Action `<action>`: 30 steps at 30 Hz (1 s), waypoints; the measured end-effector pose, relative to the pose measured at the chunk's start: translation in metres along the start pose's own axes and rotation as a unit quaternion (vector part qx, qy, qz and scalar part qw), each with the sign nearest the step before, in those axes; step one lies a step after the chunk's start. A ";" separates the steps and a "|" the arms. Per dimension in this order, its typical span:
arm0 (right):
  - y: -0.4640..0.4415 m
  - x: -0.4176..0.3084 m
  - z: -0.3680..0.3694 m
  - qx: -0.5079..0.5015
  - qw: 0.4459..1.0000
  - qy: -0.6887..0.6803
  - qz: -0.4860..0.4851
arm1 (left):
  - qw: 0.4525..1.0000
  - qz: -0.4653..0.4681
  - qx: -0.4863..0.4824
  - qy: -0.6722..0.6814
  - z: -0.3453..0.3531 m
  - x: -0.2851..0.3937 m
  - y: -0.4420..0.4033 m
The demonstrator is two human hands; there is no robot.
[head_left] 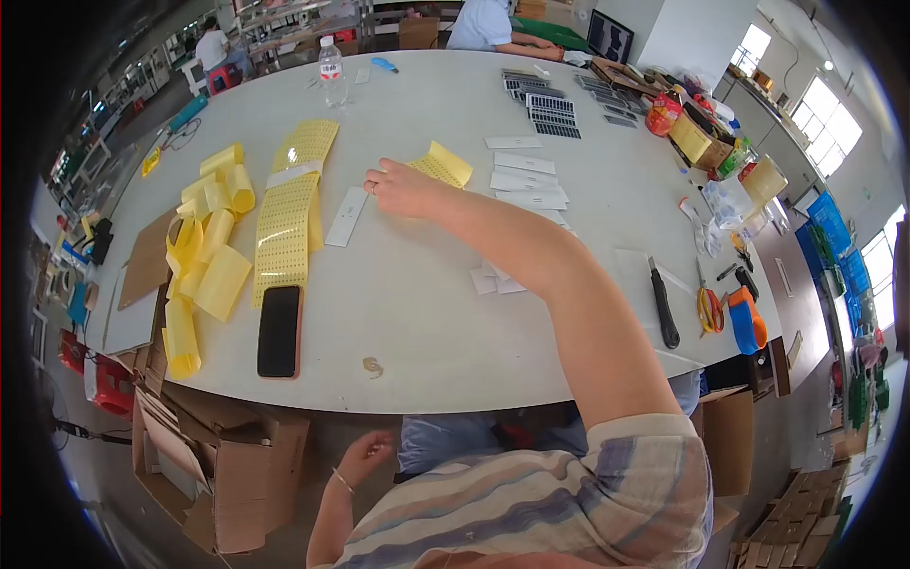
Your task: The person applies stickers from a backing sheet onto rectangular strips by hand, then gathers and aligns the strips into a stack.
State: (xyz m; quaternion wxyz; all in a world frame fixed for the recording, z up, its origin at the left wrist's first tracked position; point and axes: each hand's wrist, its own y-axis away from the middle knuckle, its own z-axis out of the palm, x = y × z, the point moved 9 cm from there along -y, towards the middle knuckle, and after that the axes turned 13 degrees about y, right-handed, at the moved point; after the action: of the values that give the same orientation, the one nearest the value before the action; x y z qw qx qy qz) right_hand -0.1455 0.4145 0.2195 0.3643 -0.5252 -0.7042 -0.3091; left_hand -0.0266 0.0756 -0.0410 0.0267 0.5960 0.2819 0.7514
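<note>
My right hand reaches across the table, its fingers bent together in a pinch; what they hold, if anything, is hidden. Just behind it a curled piece of yellow label sheet shows, partly covered by the hand. Left of the fingertips lies a narrow white card. Farther left, long yellow label strips with rows of small marks lie under a white band. My left hand hangs below the table's front edge near my lap, fingers loosely apart and nothing visible in them.
Crumpled yellow backing strips and a phone lie on the left. White cards are stacked right of centre. A knife, scissors and orange-blue tape sit at right; a bottle stands behind. Another person sits beyond.
</note>
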 end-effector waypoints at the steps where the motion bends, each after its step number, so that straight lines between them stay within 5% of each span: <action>1: -0.001 0.002 -0.001 0.000 1.000 0.019 0.003 | 0.998 0.014 -0.049 -0.024 0.008 0.015 0.008; 6: 0.038 0.008 0.020 0.050 0.997 -0.050 0.032 | 0.973 0.015 -0.229 -0.017 0.097 0.104 0.035; 8: 0.053 0.029 0.031 0.072 0.980 -0.115 0.143 | 0.963 0.069 -0.261 -0.009 0.115 0.153 0.036; 9: 0.059 0.031 0.030 0.079 0.980 -0.115 0.142 | 0.962 0.112 -0.250 0.010 0.116 0.178 0.030; 11: 0.088 0.056 0.053 0.003 0.930 -0.212 0.299 | 0.976 0.152 -0.103 0.117 0.095 0.213 -0.006; 12: 0.099 0.055 0.054 0.006 0.930 -0.214 0.299 | 0.957 0.244 -0.062 0.142 0.080 0.233 -0.030; 14: 0.136 0.056 0.065 0.034 0.838 -0.388 0.382 | 0.944 0.251 0.111 0.184 0.045 0.253 -0.083; 18: 0.202 0.006 0.027 -0.032 0.855 -0.368 0.364 | 0.944 0.206 0.213 0.147 0.017 0.282 -0.189; 20: 0.234 -0.013 0.021 -0.029 0.872 -0.291 0.393 | 0.946 0.181 0.250 0.100 0.019 0.306 -0.221; 22: 0.255 -0.042 0.042 -0.085 0.824 -0.408 0.384 | 0.948 0.146 0.283 0.003 0.024 0.330 -0.244; 25: 0.268 -0.047 0.036 -0.080 0.822 -0.398 0.400 | 0.943 0.133 0.280 -0.117 0.038 0.349 -0.266; 30: 0.279 -0.050 0.015 -0.058 0.829 -0.384 0.402 | 0.946 0.180 0.265 -0.054 0.036 0.343 -0.281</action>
State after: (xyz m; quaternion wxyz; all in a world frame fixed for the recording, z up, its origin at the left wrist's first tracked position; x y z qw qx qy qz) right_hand 0.1295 0.4730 0.1841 0.1259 -0.8582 -0.4951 0.0509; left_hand -0.1759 0.4542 0.1381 -0.2530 0.6624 0.3569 0.6082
